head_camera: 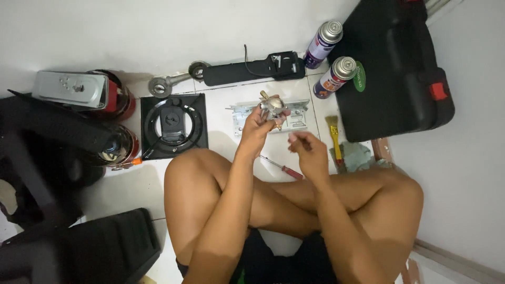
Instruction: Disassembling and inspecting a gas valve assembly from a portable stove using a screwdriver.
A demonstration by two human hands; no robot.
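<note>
- Brass and silver metal shows in your left hand: its fingers are clamped round a small valve part, held up above the floor in front of your crossed legs.
- Your right hand hovers just beside it, thumb and fingertips drawn together as if pinching something tiny; whether anything sits between them is too small to tell.
- Directly beneath the valve part lies a flat metal bracket on the white tiled floor, so the part is off its mount and in your grip, not lying down.
- A red-handled screwdriver rests on the floor near your right wrist, untouched.
- To the right sit a yellow-handled brush and a grey-green rag.
- Further out stand two spray cans, just beside a black case.
- On the left lies a black square burner plate, apart from the bracket, with a black handle piece by the wall.
- Judging by the spread, the stove is well dismantled; cleaning or refitting looks unfinished.
</note>
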